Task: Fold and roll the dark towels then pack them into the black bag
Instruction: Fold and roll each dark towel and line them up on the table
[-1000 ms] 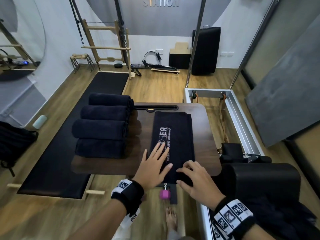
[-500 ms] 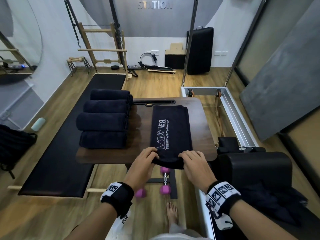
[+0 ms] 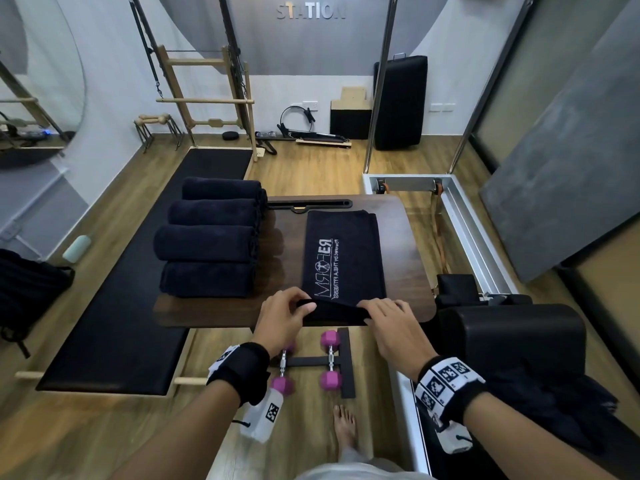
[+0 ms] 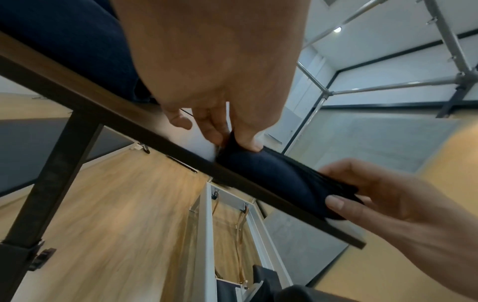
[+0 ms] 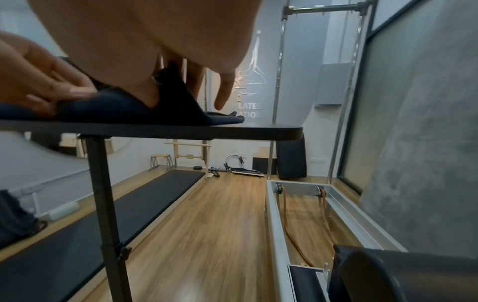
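A dark towel (image 3: 343,258) with white lettering lies folded lengthwise on the brown table (image 3: 408,251). Its near end (image 4: 271,173) is turned up into a small roll at the table's front edge. My left hand (image 3: 289,315) pinches the roll's left end (image 4: 238,143). My right hand (image 3: 388,315) grips the right end, thumb under and fingers over (image 5: 165,90). Several rolled dark towels (image 3: 211,237) lie side by side on the table's left part. A black bag (image 3: 27,289) sits on the floor at far left.
Two pink dumbbells (image 3: 330,358) rest on the table's base on the floor, just under my hands. A black mat (image 3: 138,289) lies left of the table. A reformer frame (image 3: 474,233) and black pad (image 3: 512,341) stand at the right. My bare foot (image 3: 344,427) is below.
My hands went from lying flat on the towel's near end to gripping it at the table edge. The end is now turned over into the start of a roll.
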Demonstrator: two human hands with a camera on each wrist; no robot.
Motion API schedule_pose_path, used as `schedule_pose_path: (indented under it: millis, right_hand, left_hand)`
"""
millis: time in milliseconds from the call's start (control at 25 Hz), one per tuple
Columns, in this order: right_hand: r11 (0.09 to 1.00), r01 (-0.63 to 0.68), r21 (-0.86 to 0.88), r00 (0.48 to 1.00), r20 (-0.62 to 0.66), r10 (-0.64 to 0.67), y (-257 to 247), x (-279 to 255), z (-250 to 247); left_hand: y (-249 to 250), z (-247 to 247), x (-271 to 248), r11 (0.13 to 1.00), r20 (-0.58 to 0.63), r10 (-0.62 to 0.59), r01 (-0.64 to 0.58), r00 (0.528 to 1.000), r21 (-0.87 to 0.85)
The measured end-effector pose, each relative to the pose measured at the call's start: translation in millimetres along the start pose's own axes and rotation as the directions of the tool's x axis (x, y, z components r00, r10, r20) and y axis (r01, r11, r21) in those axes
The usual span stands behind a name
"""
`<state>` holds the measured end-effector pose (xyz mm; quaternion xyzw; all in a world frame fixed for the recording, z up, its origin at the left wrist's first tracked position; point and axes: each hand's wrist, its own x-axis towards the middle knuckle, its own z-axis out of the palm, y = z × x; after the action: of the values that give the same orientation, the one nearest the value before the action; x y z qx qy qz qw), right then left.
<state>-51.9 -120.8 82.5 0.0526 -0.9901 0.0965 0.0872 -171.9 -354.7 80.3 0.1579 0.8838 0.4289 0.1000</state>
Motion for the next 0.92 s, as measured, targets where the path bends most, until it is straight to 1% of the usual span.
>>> schedule_pose_path:
  millis: [80,160,200,280,400,440,480,520,560,600,640,680,720,760,800,880,920]
  right_hand:
    - [0.973,-0.055,0.224,0.998,-0.014,0.06,8.4,5.0,-0.9]
    - [0.898,-0.116,0.424,0.988,-0.046,0.149,18.6,12.9,-0.6]
    - [0.863,-0.147,0.484,0.978,-0.059,0.2,22.9,17.4,0.4]
    - [0.832,-0.218,0.51,0.958,-0.052,0.283,30.2,23.8,3.3]
    - [0.845,-0.325,0.425,0.935,0.012,0.353,36.1,29.2,1.5]
    - [0.858,-0.327,0.396,0.934,-0.002,0.357,35.8,30.4,-1.4]
    - [0.882,-0.292,0.369,0.941,-0.054,0.334,34.1,30.6,-4.2]
    - [0.916,-0.215,0.338,0.953,-0.13,0.272,30.9,30.5,-6.9]
    - [0.948,-0.112,0.298,0.963,-0.201,0.177,25.2,30.3,-8.3]
    - [0.969,-0.004,0.249,0.967,-0.245,0.067,18.4,29.4,-9.4]
    - [0.977,0.088,0.195,0.967,-0.251,-0.037,11.3,28.3,-9.3]
    - [0.978,0.156,0.14,0.968,-0.22,-0.123,4.5,27.3,-8.2]
    - [0.977,0.193,0.093,0.97,-0.171,-0.175,-0.9,25.9,-6.6]
    - [0.979,0.195,0.065,0.975,-0.124,-0.186,-3.5,25.2,-5.3]
    - [0.984,0.17,0.06,0.983,-0.087,-0.165,-3.2,25.7,-4.2]
    - [0.991,0.09,0.102,0.996,-0.031,-0.087,-0.7,29.4,-2.9]
    - [0.989,0.054,0.135,0.998,-0.001,-0.055,-0.4,32.4,-2.8]
  left_hand:
    - [1.1,-1.5,8.1,0.995,0.007,-0.097,0.098,0.995,-0.037]
    - [-0.3,-2.9,17.2,0.977,0.015,-0.203,0.204,0.979,-0.064]
    - [-1.2,-3.4,20.9,0.966,0.023,-0.247,0.248,0.969,-0.079]
    - [-1.0,-3.1,27.6,0.943,0.047,-0.313,0.316,0.949,-0.103]
    - [2.5,-0.9,33.4,0.931,0.075,-0.355,0.359,0.932,-0.064]
    - [3.1,0.0,34.2,0.931,0.076,-0.358,0.362,0.93,-0.041]
    - [3.4,0.6,34.7,0.932,0.077,-0.36,0.363,0.93,-0.022]
    - [3.9,1.1,35.5,0.931,0.077,-0.363,0.365,0.929,-0.011]
    - [4.0,0.9,36.2,0.931,0.076,-0.364,0.366,0.928,-0.003]
    - [5.5,1.1,36.9,0.931,0.076,-0.364,0.365,0.928,0.006]
    - [7.4,1.4,37.3,0.931,0.074,-0.364,0.364,0.929,0.014]
    - [9.0,1.2,37.5,0.931,0.072,-0.366,0.365,0.928,0.021]
    - [10.0,1.2,38.0,0.93,0.072,-0.368,0.367,0.927,0.024]
    - [10.7,1.3,38.4,0.929,0.073,-0.371,0.37,0.926,0.023]
    - [11.1,1.8,38.6,0.928,0.075,-0.373,0.373,0.925,0.018]
    - [14.7,2.8,35.7,0.928,0.058,-0.373,0.372,0.926,0.024]
    - [18.0,3.5,33.3,0.936,0.02,-0.343,0.341,0.939,0.086]
